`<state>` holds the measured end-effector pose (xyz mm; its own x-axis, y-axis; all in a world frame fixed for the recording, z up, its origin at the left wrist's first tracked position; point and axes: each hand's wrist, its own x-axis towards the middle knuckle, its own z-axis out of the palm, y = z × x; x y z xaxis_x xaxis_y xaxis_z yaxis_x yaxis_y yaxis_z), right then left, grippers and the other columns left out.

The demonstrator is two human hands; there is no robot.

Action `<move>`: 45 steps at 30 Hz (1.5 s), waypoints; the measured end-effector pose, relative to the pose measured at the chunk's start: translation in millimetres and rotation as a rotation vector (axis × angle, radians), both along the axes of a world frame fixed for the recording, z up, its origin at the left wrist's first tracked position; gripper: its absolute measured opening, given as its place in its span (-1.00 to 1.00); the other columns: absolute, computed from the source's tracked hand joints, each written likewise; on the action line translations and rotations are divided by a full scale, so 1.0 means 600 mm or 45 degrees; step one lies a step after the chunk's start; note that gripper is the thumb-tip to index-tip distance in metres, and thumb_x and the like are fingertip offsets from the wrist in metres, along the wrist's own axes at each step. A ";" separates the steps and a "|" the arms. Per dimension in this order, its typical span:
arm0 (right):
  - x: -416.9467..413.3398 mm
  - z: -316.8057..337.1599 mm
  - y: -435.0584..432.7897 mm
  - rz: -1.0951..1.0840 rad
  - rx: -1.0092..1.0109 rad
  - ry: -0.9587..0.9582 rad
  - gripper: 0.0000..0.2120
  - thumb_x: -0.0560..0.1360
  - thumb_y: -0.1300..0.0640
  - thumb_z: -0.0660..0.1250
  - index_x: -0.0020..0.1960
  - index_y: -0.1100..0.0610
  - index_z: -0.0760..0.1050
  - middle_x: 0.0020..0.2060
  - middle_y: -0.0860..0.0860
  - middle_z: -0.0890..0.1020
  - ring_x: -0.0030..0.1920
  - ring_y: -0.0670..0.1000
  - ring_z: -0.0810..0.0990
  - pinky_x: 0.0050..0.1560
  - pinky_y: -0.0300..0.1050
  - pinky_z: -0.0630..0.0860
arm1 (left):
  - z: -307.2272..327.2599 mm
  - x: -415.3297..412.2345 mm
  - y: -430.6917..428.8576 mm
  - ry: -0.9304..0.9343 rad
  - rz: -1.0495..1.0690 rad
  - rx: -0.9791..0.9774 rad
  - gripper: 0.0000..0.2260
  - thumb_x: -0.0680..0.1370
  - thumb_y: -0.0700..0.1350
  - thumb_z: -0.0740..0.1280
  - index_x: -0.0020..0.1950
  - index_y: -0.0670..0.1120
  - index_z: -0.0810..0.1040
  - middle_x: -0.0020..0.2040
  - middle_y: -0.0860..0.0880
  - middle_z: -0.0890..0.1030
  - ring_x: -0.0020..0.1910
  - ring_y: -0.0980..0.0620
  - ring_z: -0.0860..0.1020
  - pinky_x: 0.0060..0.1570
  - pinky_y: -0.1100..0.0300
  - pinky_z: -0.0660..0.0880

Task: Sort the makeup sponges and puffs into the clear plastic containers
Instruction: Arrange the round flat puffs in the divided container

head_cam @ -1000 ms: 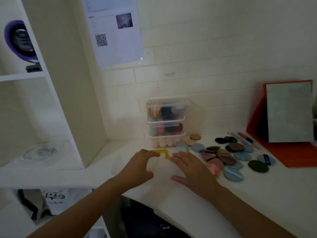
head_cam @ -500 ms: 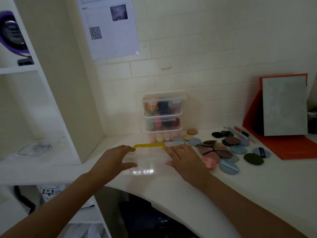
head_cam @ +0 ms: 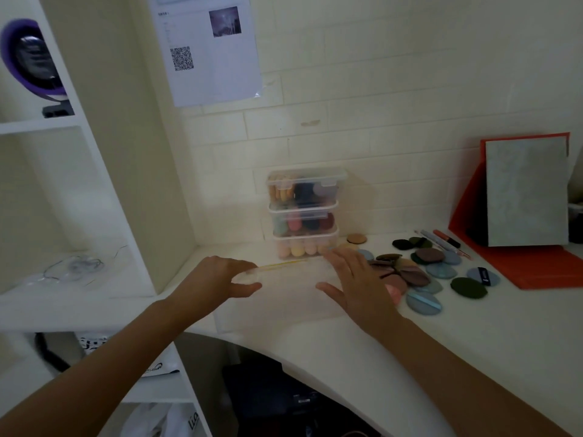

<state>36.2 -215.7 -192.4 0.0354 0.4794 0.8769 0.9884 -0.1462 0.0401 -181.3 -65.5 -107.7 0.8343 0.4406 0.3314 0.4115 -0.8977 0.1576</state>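
Since yellow lid edge point(head_cam: 284, 264) now thins to line, clear rectangular plastic container point(head_cam: 284, 302), 6 o'clock of stacked filled clear boxes point(head_cam: 304, 216), likely opening for coloured round puffs point(head_cam: 410, 274) at 3 o'clock. Left hand point(head_cam: 214, 279) pinches lid corner; right hand point(head_cam: 356, 282) fingers point(head_cam: 339, 258) splayed flat.

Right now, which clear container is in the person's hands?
The clear container with the yellow edge, alone on the counter in front of the three stacked containers: left hand grips its left end, right hand lies flat against its right.
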 end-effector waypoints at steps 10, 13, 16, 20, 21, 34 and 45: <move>-0.007 -0.003 -0.007 -0.013 -0.238 0.189 -0.59 0.49 -0.20 0.12 0.19 0.03 0.42 0.27 0.14 0.51 -0.16 -0.02 0.67 -0.42 -0.30 0.53 | 0.055 0.026 0.023 -0.376 0.135 -0.087 -0.74 0.45 0.04 0.40 0.07 -0.04 0.55 -0.09 0.04 0.61 -0.18 0.06 0.57 -0.15 0.22 0.43; -0.007 -0.010 -0.005 -0.019 -0.323 0.233 -0.68 0.49 -0.16 0.13 0.10 0.00 0.44 0.23 0.14 0.53 -0.25 0.01 0.66 -0.52 -0.27 0.51 | 0.053 0.027 0.040 -0.452 0.242 -0.091 -0.74 0.47 0.06 0.38 0.05 -0.05 0.49 -0.10 0.06 0.56 -0.17 0.03 0.55 -0.16 0.14 0.47; -0.007 -0.015 -0.007 -0.083 -0.441 0.321 -0.63 0.53 -0.15 0.15 0.28 -0.06 0.38 0.36 0.13 0.41 0.01 0.04 0.64 -0.32 -0.22 0.58 | 0.039 0.015 0.066 -0.506 0.391 -0.157 -0.78 0.51 0.04 0.34 -0.04 -0.11 0.54 -0.12 -0.02 0.59 -0.11 0.01 0.55 -0.14 0.17 0.41; -0.013 -0.008 -0.015 0.018 -0.824 0.576 -0.35 0.51 -0.14 0.28 0.50 -0.12 0.06 0.52 -0.06 -0.03 0.27 -0.01 0.45 0.12 -0.15 0.48 | 0.000 -0.003 0.094 -0.409 0.525 -0.215 -0.70 0.56 0.00 0.26 0.08 -0.21 0.60 0.10 -0.16 0.61 0.10 -0.12 0.54 0.06 0.12 0.38; -0.015 -0.007 -0.015 0.036 -0.827 0.595 -0.34 0.50 -0.13 0.30 0.50 -0.12 0.06 0.52 -0.07 -0.04 0.25 -0.01 0.46 0.12 -0.17 0.47 | -0.010 -0.007 0.097 -0.409 0.531 -0.206 -0.73 0.57 -0.04 0.26 0.10 -0.21 0.59 0.15 -0.17 0.58 0.15 -0.13 0.52 0.14 0.11 0.37; 0.020 -0.021 0.035 -0.202 -0.584 0.807 -0.44 0.50 0.42 0.14 0.45 0.12 0.22 0.52 0.10 0.03 0.15 0.12 0.54 0.01 -0.15 0.49 | -0.073 -0.029 0.003 -0.249 0.023 -0.264 -0.67 0.54 0.15 0.14 -0.03 0.04 0.64 0.07 0.10 0.61 0.04 0.14 0.53 0.14 0.25 0.37; 0.084 -0.015 0.112 -0.138 -0.441 1.247 -0.40 0.45 0.07 0.42 0.42 0.14 0.28 0.32 0.17 0.42 0.31 0.17 0.41 0.29 0.06 0.38 | -0.080 0.007 -0.003 -0.272 0.141 -0.209 -0.83 0.55 -0.06 0.26 0.00 0.00 0.64 0.11 0.12 0.56 -0.02 0.20 0.49 -0.08 0.45 0.33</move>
<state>86.4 -148.4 -201.3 0.7147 0.6508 0.2562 0.5931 -0.3698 -0.7152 -177.3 -67.0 -155.6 0.6969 0.5876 0.4111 0.4478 -0.8043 0.3906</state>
